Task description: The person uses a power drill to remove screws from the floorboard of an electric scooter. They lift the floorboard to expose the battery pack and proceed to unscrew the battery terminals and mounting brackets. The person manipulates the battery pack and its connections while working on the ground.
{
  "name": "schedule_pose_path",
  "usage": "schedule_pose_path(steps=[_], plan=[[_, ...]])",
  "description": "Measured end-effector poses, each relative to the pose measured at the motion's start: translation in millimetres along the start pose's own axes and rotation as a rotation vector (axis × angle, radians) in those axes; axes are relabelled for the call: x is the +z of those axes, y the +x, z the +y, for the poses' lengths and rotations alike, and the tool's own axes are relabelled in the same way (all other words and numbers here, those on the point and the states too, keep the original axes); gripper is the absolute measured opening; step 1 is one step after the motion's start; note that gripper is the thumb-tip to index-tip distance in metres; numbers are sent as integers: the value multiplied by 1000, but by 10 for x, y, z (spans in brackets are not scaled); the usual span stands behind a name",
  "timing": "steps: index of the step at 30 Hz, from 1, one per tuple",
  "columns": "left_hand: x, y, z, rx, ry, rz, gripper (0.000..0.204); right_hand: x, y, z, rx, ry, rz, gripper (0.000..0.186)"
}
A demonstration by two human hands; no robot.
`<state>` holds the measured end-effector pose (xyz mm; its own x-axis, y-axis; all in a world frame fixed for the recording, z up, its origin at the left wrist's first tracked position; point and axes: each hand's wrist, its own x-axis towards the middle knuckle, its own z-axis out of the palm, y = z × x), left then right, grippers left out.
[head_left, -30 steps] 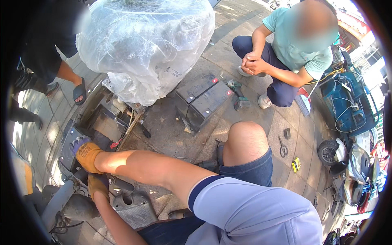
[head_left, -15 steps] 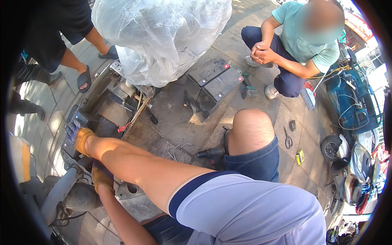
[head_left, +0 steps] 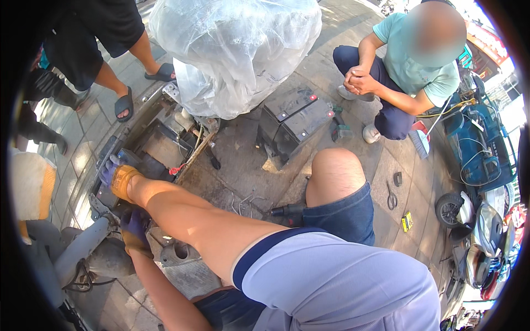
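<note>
My right hand (head_left: 118, 179), in a purple glove with an orange-yellow cuff, reaches across to the left. Its fingers curl over the edge of a dark box (head_left: 104, 195) at the near end of an open metal vehicle frame (head_left: 193, 157). My left hand (head_left: 136, 233), in a like glove, is low beside the box's near side, next to a pale metal bar (head_left: 83, 254); its fingertips are partly hidden. A flat, tan-topped part (head_left: 160, 150) lies inside the frame, and a red connector (head_left: 176, 169) hangs at its right rail.
Large black batteries (head_left: 298, 118) stand on the paving beside a green cordless tool (head_left: 340, 128). Near my knee lie another power tool (head_left: 287, 211), scissors (head_left: 392, 197) and a yellow box (head_left: 407, 222). Plastic sheeting (head_left: 237, 49) covers a bulky thing. A person (head_left: 397, 71) squats opposite; others stand left.
My view has shifted slightly, so the scene sits a little further right. My left hand has moved up toward the dark box, and more of its purple glove shows. My right hand stays at the box.
</note>
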<state>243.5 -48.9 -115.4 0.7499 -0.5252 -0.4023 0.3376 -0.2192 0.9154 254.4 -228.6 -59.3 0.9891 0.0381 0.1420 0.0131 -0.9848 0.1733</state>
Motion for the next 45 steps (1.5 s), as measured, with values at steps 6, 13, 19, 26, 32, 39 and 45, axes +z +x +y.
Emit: schedule_pose_path(steps=[6,13,19,26,32,39,45], plan=[[373,-25,181,-99,-697,112,55,396,-185,190,69,-18,105,50],[435,143,312,-179,-967,84,58,348,-109,160,54,79,58,49],[333,511,-145,-19,-944,-351,50,265,-91,184,43,112,35,47],[517,899,-411,143,-1063,-486,51,157,-45,279,59,144,-27,44],[861,832,-164,122,-1145,-336,50,-2,-102,319,41,100,-121,41],[969,633,137,42,-1140,-376,48,-334,-292,507,-19,-33,-66,36],[1356,226,323,98,-1088,-377,46,-799,-623,741,26,-176,-74,37]])
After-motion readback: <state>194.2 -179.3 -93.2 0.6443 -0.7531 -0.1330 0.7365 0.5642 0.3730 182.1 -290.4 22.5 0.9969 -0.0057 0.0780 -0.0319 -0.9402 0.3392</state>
